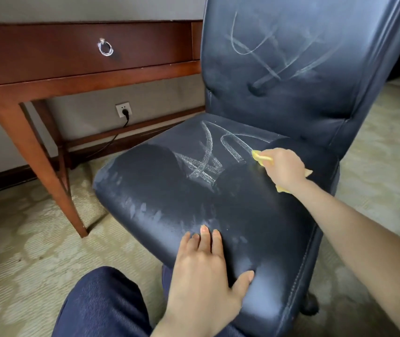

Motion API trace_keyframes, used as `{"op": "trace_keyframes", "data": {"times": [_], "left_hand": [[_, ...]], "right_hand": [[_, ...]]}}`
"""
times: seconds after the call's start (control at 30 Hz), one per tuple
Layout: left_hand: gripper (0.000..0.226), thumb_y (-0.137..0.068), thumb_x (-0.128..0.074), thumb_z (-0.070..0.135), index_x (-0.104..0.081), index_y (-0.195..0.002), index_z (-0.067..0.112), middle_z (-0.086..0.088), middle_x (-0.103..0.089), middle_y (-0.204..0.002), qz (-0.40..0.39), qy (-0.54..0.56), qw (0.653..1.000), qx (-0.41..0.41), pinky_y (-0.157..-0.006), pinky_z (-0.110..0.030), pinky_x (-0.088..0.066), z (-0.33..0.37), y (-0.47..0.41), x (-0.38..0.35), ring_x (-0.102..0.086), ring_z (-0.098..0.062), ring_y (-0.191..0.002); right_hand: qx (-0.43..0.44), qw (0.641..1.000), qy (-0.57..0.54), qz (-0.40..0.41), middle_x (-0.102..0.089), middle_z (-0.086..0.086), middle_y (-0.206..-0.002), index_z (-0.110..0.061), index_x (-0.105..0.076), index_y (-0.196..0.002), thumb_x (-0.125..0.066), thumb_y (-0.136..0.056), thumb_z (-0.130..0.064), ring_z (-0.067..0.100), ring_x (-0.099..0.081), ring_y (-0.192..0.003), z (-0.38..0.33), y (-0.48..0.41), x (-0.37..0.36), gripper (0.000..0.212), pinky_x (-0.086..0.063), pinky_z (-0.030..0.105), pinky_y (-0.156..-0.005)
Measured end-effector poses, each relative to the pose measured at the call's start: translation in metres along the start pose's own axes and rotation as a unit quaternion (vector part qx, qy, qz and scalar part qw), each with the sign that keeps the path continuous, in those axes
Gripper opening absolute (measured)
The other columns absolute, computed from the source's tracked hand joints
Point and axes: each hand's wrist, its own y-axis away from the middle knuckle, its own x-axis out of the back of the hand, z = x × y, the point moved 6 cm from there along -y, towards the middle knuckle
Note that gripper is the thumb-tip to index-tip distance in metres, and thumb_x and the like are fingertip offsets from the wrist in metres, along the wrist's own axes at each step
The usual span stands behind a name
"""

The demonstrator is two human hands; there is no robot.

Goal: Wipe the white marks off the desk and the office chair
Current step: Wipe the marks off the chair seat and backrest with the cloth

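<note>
A dark blue leather office chair (169,210) fills the middle of the view. White chalky marks (208,156) cross its seat, and more white marks (274,49) run over its backrest. My right hand (284,169) grips a yellow cloth (259,158) and presses it on the seat at the right end of the seat marks. My left hand (204,268) rests flat on the seat's front edge, fingers straight and thumb spread. Faint smears lie on the seat in front of the left fingers.
A brown wooden desk (48,76) with a ring-handled drawer (105,48) stands at the left against the wall. A wall socket (123,109) with a black cable sits under it. Patterned carpet (24,251) covers the floor. My knee in blue trousers (101,307) is at the bottom.
</note>
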Motion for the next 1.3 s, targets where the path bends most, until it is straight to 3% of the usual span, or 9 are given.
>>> {"op": "trace_keyframes", "data": {"times": [0.2,0.33,0.4,0.5,0.6,0.73,0.87,1.2,1.3], "left_hand": [[0.076,-0.063,-0.035,0.071,-0.077,-0.099,0.018,-0.010,-0.071,-0.106,-0.009,0.033,0.999,-0.041,-0.076,-0.035,-0.058,0.033,0.009,-0.012,-0.071,-0.022,-0.091],[0.054,-0.082,-0.047,0.054,-0.058,-0.129,0.030,0.015,-0.046,-0.140,0.036,0.222,0.970,-0.096,-0.113,-0.024,-0.028,0.026,0.005,0.000,-0.045,0.002,-0.126],[0.042,-0.085,-0.053,0.042,-0.061,-0.124,0.028,0.021,-0.046,-0.136,0.081,0.320,0.940,-0.086,-0.114,-0.029,-0.022,0.006,0.002,0.009,-0.037,0.011,-0.125],[0.025,-0.084,-0.053,0.028,-0.068,-0.103,0.024,0.017,-0.061,-0.120,0.189,0.342,0.919,-0.048,-0.107,-0.026,-0.031,-0.031,-0.005,0.027,-0.051,0.002,-0.114],[0.022,-0.088,-0.057,0.018,-0.066,-0.108,0.021,0.018,-0.057,-0.120,0.227,0.319,0.920,-0.027,-0.104,-0.018,-0.030,-0.064,-0.019,0.031,-0.050,-0.003,-0.117],[0.042,-0.091,-0.059,0.023,-0.053,-0.132,0.014,-0.005,-0.040,-0.147,0.195,0.236,0.950,0.063,-0.115,-0.042,-0.020,-0.102,-0.038,0.012,-0.028,-0.025,-0.141],[0.058,-0.092,-0.051,0.041,-0.035,-0.145,0.021,-0.003,-0.018,-0.158,0.168,0.188,0.961,0.110,-0.116,-0.047,-0.003,-0.126,-0.052,-0.001,-0.002,-0.023,-0.146],[0.062,-0.093,-0.038,0.049,-0.022,-0.150,0.029,0.003,0.005,-0.160,0.127,0.131,0.979,0.095,-0.115,-0.046,0.008,-0.150,-0.056,-0.017,0.016,-0.017,-0.145],[0.065,-0.090,-0.032,0.056,-0.019,-0.150,0.032,0.007,0.008,-0.160,0.117,0.111,0.982,0.093,-0.114,-0.049,0.010,-0.148,-0.056,-0.016,0.020,-0.015,-0.144]], "right_hand": [[0.038,0.999,-0.006,-0.009,-0.063,0.002,-0.118,-0.029,-0.064,-0.120,-0.049,-0.092,-0.012,0.033,-0.061,-0.097,-0.060,-0.010,-0.031,0.036,-0.051,0.038,-0.079],[0.145,0.987,0.053,-0.036,-0.058,0.002,-0.123,-0.021,-0.059,-0.126,-0.049,-0.095,-0.023,0.027,-0.051,-0.110,-0.113,0.017,-0.052,0.032,-0.043,0.037,-0.088],[0.218,0.974,0.047,-0.051,-0.057,0.003,-0.123,-0.024,-0.059,-0.127,-0.048,-0.096,-0.021,0.029,-0.048,-0.106,-0.126,0.038,-0.051,0.033,-0.041,0.040,-0.090],[0.280,0.957,0.010,-0.077,-0.058,0.003,-0.123,-0.028,-0.059,-0.127,-0.048,-0.095,-0.017,0.030,-0.048,-0.099,-0.122,0.066,-0.038,0.035,-0.039,0.041,-0.090],[0.343,0.934,-0.032,-0.095,-0.063,0.003,-0.113,-0.023,-0.065,-0.120,-0.055,-0.092,-0.012,0.027,-0.047,-0.086,-0.110,0.103,-0.021,0.032,-0.041,0.041,-0.080],[0.419,0.902,-0.061,-0.087,-0.067,-0.006,-0.107,-0.022,-0.072,-0.107,-0.065,-0.077,0.003,0.017,-0.039,-0.072,-0.082,0.153,-0.002,0.040,-0.041,0.034,-0.066],[0.497,0.862,-0.008,-0.105,-0.065,-0.009,-0.110,-0.027,-0.070,-0.109,-0.071,-0.072,0.001,0.014,-0.039,-0.074,-0.045,0.172,0.014,0.047,-0.036,0.022,-0.073],[0.192,0.980,-0.014,-0.057,-0.065,0.001,-0.111,-0.021,-0.062,-0.123,-0.050,-0.094,-0.003,0.019,-0.046,-0.086,0.041,0.053,0.030,0.036,-0.032,0.021,-0.082],[0.105,0.994,0.028,-0.033,-0.061,0.001,-0.119,-0.026,-0.057,-0.130,-0.043,-0.097,-0.008,0.027,-0.049,-0.101,0.040,0.019,0.016,0.040,-0.038,0.034,-0.090]]}}
